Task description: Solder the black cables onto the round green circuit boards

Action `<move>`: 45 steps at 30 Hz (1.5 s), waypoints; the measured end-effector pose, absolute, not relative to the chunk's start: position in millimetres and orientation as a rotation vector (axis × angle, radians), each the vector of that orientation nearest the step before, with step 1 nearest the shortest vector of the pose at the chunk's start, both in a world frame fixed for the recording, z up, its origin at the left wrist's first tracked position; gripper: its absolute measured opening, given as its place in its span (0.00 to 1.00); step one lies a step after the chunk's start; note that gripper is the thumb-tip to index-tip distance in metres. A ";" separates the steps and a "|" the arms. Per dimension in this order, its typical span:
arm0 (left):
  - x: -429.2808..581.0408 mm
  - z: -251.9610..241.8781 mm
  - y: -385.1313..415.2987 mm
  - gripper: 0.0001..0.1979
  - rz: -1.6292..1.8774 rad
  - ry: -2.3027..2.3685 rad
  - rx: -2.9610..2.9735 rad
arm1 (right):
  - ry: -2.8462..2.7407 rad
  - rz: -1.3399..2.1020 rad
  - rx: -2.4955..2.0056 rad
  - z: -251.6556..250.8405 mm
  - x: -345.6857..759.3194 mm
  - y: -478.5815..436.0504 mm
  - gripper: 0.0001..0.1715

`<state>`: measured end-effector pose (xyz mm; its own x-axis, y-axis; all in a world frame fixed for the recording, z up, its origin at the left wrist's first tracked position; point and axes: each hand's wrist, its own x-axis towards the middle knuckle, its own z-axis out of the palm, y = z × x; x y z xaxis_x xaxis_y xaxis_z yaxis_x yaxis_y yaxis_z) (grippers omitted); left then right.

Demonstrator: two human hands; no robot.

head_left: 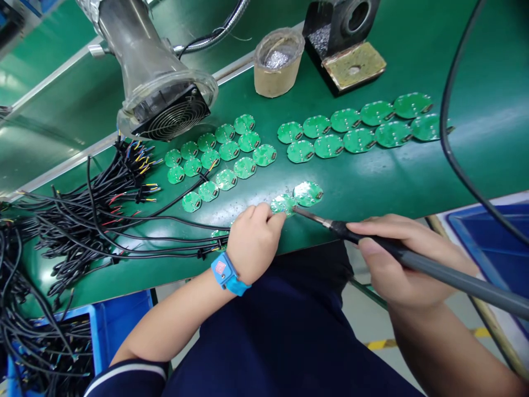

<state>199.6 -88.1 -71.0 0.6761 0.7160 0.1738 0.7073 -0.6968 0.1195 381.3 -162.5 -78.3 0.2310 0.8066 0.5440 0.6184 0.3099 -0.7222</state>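
My right hand [409,259] is closed around the dark handle of a soldering iron [367,238]. The iron's tip touches or nearly touches the right edge of a small green circuit board [282,204]. At that board's lower left, my left hand [256,237] is closed in a pinch, with a blue strap [228,275] at the wrist. A black cable [194,223] runs in under the left hand; the wire ends in its fingers are hidden. Another green board [308,193] lies just beyond the first. Behind the left hand, a partly covered board [219,236] has cables at it.
Green boards lie in rows [225,150] at centre and more rows [359,140] at right. Cables [107,198] are heaped left, above a blue bin [119,320]. A fume duct [165,99], solder cup [278,71] and iron stand [351,66] stand behind. A black cord [448,127] hangs right.
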 end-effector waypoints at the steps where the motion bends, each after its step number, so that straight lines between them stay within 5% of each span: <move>1: 199.5 -71.0 -88.1 0.07 0.336 1.210 2.830 | -1.482 0.232 -1.393 -78.6 381.4 -161.6 0.11; 20: 204.6 -78.2 -92.9 0.12 0.545 1.350 2.753 | -1.563 0.309 -1.301 -80.2 371.7 -154.7 0.15; 38: 210.6 -64.5 -86.3 0.10 0.148 1.372 2.562 | -1.255 0.120 -1.266 -101.3 381.0 -153.3 0.15; 45: 191.9 -63.0 -69.8 0.13 0.391 1.328 2.571 | -1.126 0.089 -1.279 -110.2 386.5 -154.6 0.13</move>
